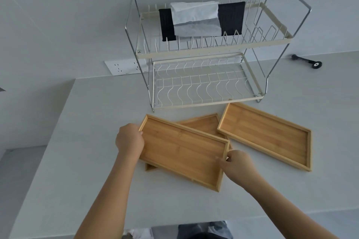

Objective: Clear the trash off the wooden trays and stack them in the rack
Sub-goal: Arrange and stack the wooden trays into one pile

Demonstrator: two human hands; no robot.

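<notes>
Three empty wooden trays lie on the white counter in front of a two-tier wire dish rack (204, 81). My left hand (129, 139) grips the left short edge of the nearest tray (180, 149). My right hand (236, 165) pinches that tray's right edge. This tray rests across a second tray (204, 124), which is mostly hidden beneath it. The third tray (266, 134) lies apart to the right. No trash shows on any tray.
The rack's upper tier holds a black tissue box (231, 17) with white tissue (196, 17) on it; the lower tier is bare wire. A wall socket (122, 67) sits left of the rack. A small black tool (307, 60) lies at the back right. The counter's left edge (44, 149) drops off.
</notes>
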